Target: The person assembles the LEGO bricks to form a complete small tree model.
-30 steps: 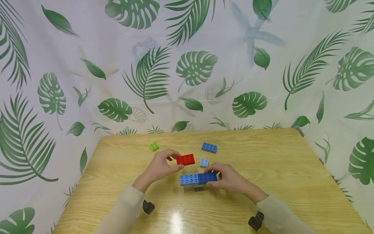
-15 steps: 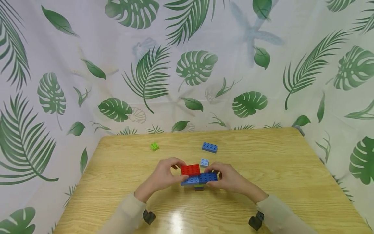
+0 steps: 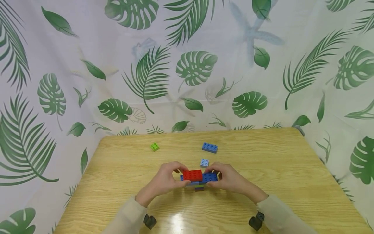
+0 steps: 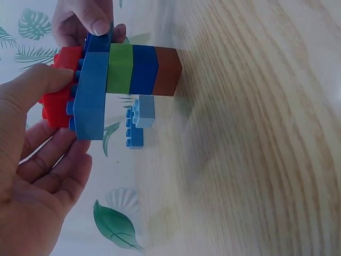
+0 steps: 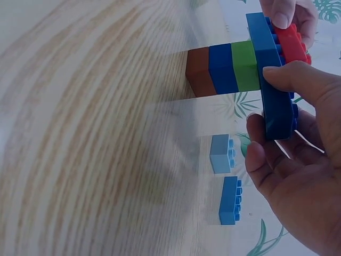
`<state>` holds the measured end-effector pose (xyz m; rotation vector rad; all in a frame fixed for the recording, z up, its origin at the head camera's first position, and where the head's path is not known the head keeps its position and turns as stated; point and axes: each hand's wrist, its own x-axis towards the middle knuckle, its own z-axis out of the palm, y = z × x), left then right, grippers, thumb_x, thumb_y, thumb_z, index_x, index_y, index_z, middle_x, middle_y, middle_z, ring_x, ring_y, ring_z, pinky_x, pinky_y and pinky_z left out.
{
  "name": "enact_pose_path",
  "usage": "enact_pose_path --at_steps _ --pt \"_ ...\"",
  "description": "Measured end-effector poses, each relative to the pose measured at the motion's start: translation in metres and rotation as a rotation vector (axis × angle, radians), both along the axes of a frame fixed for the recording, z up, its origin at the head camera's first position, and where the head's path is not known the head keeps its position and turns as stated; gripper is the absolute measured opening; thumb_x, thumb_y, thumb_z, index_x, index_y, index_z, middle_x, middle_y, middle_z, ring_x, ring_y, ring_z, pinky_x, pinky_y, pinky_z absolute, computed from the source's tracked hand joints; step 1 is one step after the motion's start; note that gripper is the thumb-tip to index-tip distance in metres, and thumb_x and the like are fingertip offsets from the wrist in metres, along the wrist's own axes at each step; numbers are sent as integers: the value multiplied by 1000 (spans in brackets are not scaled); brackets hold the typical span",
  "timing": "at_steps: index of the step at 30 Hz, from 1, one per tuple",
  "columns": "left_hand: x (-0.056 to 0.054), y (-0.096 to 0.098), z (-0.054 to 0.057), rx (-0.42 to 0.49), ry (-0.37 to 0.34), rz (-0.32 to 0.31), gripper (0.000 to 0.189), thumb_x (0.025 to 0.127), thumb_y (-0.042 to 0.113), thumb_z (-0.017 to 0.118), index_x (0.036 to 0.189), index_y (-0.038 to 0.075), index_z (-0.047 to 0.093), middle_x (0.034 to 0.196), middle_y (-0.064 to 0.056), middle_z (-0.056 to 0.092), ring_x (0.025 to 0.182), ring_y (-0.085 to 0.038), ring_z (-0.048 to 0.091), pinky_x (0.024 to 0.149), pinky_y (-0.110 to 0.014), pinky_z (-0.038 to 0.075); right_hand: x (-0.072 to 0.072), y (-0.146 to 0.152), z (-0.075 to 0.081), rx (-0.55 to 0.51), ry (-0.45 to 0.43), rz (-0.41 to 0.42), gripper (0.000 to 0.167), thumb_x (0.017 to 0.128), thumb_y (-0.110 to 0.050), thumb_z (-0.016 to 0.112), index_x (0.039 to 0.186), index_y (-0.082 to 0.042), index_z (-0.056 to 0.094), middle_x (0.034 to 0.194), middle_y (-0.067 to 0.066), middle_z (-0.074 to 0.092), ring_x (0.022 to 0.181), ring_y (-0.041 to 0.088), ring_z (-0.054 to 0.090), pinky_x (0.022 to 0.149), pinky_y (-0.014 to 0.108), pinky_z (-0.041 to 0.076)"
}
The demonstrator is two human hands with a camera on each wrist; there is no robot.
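Observation:
My left hand (image 3: 163, 180) pinches a red eight-stud toy brick (image 3: 192, 175) between thumb and fingers. In the left wrist view the red brick lies close over the studs of a mid-blue brick (image 4: 90, 101), and those studs still show along its edge. My right hand (image 3: 230, 178) grips the dark blue brick (image 3: 211, 177) end to end with the mid-blue one. Both long bricks rest on an upright column made of a lime green brick (image 4: 120, 69), a blue brick (image 4: 144, 69) and a brown brick (image 4: 168, 72) at the bottom.
Behind the build, a light blue four-stud brick (image 3: 204, 162) and a blue eight-stud brick (image 3: 209, 148) lie on the wooden table (image 3: 263, 156). A lime green brick (image 3: 154, 147) sits at the back left. A leaf-print curtain (image 3: 175, 97) hangs behind the table.
My left hand has brought the red brick toward me and slightly right, from behind the build to over the two long blue bricks. The right hand has kept its grip in place.

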<state>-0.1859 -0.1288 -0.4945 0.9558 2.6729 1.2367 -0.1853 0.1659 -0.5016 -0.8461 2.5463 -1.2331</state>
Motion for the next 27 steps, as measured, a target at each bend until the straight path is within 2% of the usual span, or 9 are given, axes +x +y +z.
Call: enact_pose_path --at_steps 9,13,16,19,22,27 --pt "2 1 -1 5 -1 -3 33 86 21 88 116 11 75 112 1 76 99 -14 67 92 -49 60 0 -1 0 5 10 -2 36 91 -25 85 121 -11 72 112 2 71 90 12 58 70 23 50" --pt "2 2 -1 -4 13 -8 34 86 20 88 116 11 75 112 0 76 99 -14 68 92 -48 60 2 -4 1 34 30 -20 48 90 -36 85 130 -13 70 119 2 73 99 13 61 79 27 51" --pt "2 2 0 -10 25 -12 34 86 20 88 116 11 75 112 0 76 100 -15 68 92 -48 60 4 -9 1 29 66 -8 56 93 -43 81 139 -13 67 128 3 73 111 18 67 90 35 55" --pt "2 2 0 -11 32 -14 33 86 20 88 115 11 75 111 0 76 99 -16 69 91 -47 60 5 -13 1 -3 112 25 51 99 -40 75 140 -12 66 130 4 73 115 22 69 96 39 58" --pt "2 2 0 -10 30 -13 32 86 20 88 114 12 75 110 1 76 99 -15 68 91 -47 60 6 -15 1 -23 131 41 44 101 -34 73 138 -10 68 128 4 74 112 22 70 96 39 58" --pt "3 2 0 -4 22 -18 31 87 19 88 114 13 75 109 2 75 98 -14 68 91 -47 60 7 -15 2 29 186 37 41 100 -32 74 134 -10 69 125 5 74 108 20 68 94 41 57"
